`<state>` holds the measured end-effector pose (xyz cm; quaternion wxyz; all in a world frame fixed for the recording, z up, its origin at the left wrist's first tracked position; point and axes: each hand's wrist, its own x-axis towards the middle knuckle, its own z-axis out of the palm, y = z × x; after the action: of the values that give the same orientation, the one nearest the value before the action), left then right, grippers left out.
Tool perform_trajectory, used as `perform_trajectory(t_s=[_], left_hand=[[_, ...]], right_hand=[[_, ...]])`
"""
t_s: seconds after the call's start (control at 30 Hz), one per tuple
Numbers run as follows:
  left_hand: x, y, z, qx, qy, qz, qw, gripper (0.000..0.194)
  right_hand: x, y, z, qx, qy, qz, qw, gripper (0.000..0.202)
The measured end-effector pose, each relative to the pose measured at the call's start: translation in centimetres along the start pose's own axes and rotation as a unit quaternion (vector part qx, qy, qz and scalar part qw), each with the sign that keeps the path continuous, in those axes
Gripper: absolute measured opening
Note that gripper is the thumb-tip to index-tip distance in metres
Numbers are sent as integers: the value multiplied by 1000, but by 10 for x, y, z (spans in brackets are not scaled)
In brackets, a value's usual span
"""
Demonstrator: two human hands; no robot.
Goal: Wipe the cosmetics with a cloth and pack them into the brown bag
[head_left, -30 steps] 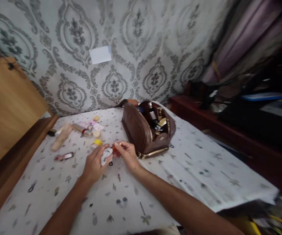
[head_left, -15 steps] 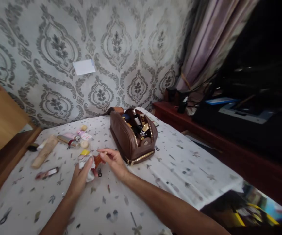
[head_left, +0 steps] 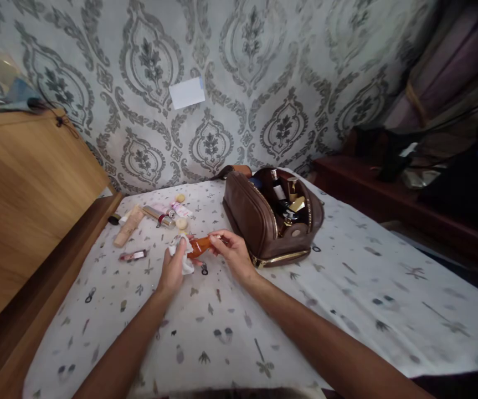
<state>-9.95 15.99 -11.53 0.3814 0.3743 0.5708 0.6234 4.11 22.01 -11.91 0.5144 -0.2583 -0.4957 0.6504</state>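
A small amber item, looking like a little bottle [head_left: 199, 247], lies sideways between my hands above the cloth. My left hand [head_left: 172, 270] is closed around a crumpled white wipe [head_left: 187, 267] and the bottle's left end. With thumb and fingertips, my right hand [head_left: 236, 256] pinches the right end. Just right of that hand stands a brown toiletry bag [head_left: 242, 213], unzipped, with small bottles and a gold-topped item [head_left: 297, 204] inside. Left of the hands lie a beige tube [head_left: 129, 227], a silver tube [head_left: 159, 216] and a small pinkish tube [head_left: 133, 255].
The patterned white tablecloth [head_left: 205, 338] covers the table against the papered wall. A wooden panel [head_left: 26, 205] borders it on the left, a dark red shelf [head_left: 342, 180] on the right. A black cap [head_left: 114, 219] and a pale round item [head_left: 181, 224] lie on the cloth.
The view has swung left and down, so everything sits further right. The amber bottle has turned to lie more level, showing more between my hands. Both hands keep their hold.
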Motion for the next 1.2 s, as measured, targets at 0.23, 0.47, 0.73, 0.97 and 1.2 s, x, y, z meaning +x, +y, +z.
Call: perform_trajectory(t_s=[0.23,0.47,0.73,0.97,1.2], left_hand=[[-2,-4,-4,75,-131,-51,987,51],[-3,-12,-1,96,-137,-44,985,54],[2,-11,3,-13,-90,-114,989,53],[1,-4,-2,26,-124,-66,990,53],[-12,9,5,119,-154,85,977,43]], right_hand=[[-4,-5,0,-21,-74,-3,997,35],[-2,-5,-1,-3,-71,6,997,35],[-3,-1,-1,68,-82,70,992,34],[-1,4,-1,42,-89,47,994,27],[-4,6,-1,27,-115,65,991,32]])
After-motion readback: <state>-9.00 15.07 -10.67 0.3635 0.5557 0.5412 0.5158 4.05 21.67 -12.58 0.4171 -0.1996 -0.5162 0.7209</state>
